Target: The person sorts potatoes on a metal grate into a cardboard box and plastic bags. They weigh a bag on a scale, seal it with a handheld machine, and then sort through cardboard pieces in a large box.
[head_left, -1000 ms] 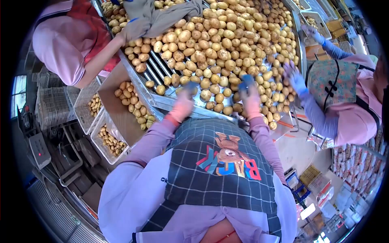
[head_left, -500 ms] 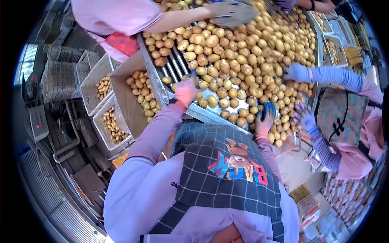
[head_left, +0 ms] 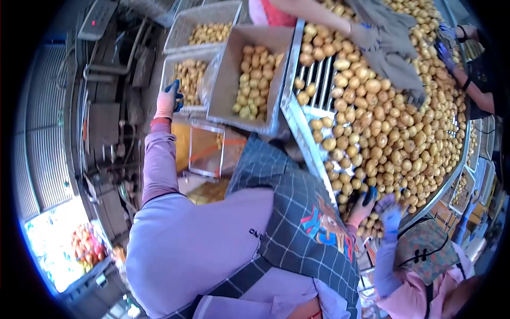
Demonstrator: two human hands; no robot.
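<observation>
My left hand point(head_left: 169, 99), in a pink glove with dark blue fingertips, reaches out to the left with its fingers apart. It is beside the near left corner of a pale crate point(head_left: 195, 110) of small potatoes point(head_left: 189, 77). No object shows in it. My right hand point(head_left: 362, 206), gloved alike, rests with spread fingers on the potatoes point(head_left: 396, 154) at the near edge of the metal sorting table point(head_left: 308, 139). Between my hands stands a large bin point(head_left: 238, 124) with larger potatoes point(head_left: 255, 80).
Another pale crate of potatoes point(head_left: 211, 32) stands behind. A co-worker's gloved hand point(head_left: 390, 213) is close to my right hand. Across the table, a co-worker's arm point(head_left: 319, 13) extends over grey cloth point(head_left: 390, 45). Another co-worker's gloved hand point(head_left: 447, 56) is at the far side. Metal rollers point(head_left: 319, 80) show.
My left hand has left the table edge and swung left to the crates. My view has turned left. My right hand stays at the potatoes. The grey cloth now lies over the potatoes.
</observation>
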